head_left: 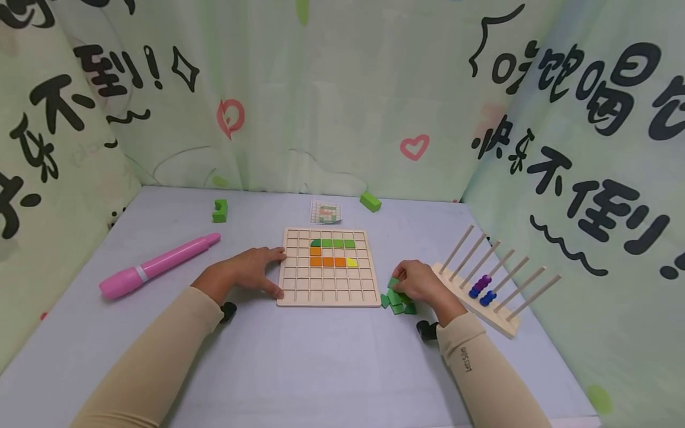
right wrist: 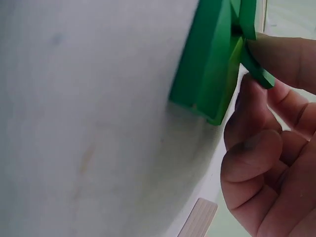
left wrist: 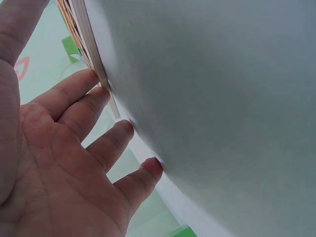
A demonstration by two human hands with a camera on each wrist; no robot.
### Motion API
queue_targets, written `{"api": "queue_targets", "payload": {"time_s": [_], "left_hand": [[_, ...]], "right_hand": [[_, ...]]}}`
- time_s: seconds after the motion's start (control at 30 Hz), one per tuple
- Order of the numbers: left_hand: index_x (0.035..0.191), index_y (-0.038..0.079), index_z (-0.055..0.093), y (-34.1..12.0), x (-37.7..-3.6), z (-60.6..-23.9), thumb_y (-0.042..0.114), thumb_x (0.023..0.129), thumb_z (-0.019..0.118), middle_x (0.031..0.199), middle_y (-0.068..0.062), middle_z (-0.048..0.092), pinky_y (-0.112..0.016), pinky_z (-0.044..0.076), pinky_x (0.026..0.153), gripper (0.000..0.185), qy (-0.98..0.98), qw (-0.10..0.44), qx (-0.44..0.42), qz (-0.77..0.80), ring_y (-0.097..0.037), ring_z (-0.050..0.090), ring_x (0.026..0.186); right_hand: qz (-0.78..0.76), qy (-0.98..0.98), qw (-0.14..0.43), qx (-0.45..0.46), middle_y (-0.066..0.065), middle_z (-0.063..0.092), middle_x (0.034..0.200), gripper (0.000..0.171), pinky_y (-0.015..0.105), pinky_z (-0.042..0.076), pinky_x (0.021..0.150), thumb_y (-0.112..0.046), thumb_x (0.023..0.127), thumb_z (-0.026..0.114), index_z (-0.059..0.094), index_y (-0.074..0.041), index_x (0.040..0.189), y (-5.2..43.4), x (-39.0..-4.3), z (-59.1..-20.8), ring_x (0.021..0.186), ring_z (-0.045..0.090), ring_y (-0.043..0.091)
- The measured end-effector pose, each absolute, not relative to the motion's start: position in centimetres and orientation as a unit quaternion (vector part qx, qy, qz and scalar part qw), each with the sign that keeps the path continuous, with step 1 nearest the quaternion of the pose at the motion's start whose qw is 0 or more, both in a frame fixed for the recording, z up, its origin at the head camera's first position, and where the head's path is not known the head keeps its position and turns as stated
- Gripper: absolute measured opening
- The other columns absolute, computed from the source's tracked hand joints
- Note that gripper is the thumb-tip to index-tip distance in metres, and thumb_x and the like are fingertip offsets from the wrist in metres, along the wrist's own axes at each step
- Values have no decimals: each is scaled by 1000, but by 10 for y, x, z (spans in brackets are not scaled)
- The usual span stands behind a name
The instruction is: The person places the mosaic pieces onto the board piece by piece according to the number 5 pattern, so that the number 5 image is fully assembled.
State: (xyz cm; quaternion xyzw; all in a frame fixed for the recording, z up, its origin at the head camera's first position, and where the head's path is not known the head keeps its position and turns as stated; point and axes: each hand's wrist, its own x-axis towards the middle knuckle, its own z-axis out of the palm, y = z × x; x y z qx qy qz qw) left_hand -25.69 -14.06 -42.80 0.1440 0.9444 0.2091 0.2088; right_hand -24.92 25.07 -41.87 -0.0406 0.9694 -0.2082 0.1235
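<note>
Resting on the counter (head_left: 299, 356) towards its near edge, the right hand (head_left: 425, 285) has its fingers (right wrist: 256, 153) curled over a pile of green tiles (head_left: 397, 297), pinching one of them; the pile sits just off the near right corner of the wooden grid board (head_left: 324, 292). The left hand (head_left: 243, 272) lies flat with straight fingers (left wrist: 94, 106) touching the board's left edge, gripping nothing. On the board sit green, orange and yellow tiles (head_left: 332, 252). Towards the right edge stands a peg rack (head_left: 484, 297) with beads; towards the left edge lies a pink marker (head_left: 157, 266). Near the far edge lie a pattern card (head_left: 326, 211) and two green blocks (head_left: 220, 210).
</note>
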Motion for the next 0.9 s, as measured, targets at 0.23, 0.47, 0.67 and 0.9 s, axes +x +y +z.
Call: {"api": "queue_targets", "payload": {"time_s": [0.23,0.47,0.67,0.9], "left_hand": [[161,18,40,-141,-259,-428,49,75,92,171,-7,31,-60,29,124,105,944,209,142,213,-39,26,157],[162,18,38,-141,-259,-429,49,76,91,170,-9,31,-59,28,125,106,944,210,141,212,-40,26,157],[162,17,38,-141,-258,-427,48,76,91,170,-11,31,-59,26,126,105,943,212,143,214,-40,26,157],[162,18,38,-142,-258,-427,50,77,90,171,-9,30,-58,26,126,105,944,210,143,212,-39,25,157]], "right_hand": [[-257,959,110,-49,8,64,99,13,33,48,74,-12,97,66,70,-6,108,242,-256,-409,89,57,23],[-359,923,128,-56,11,66,105,18,31,49,77,-13,100,67,70,-2,114,221,-266,-410,94,58,23],[-380,912,144,-57,8,64,95,11,28,49,73,-10,97,70,71,-4,106,200,-274,-417,87,58,22],[-358,918,158,-59,6,65,96,7,28,46,72,-11,96,72,73,-6,101,183,-279,-417,90,56,22]]}}
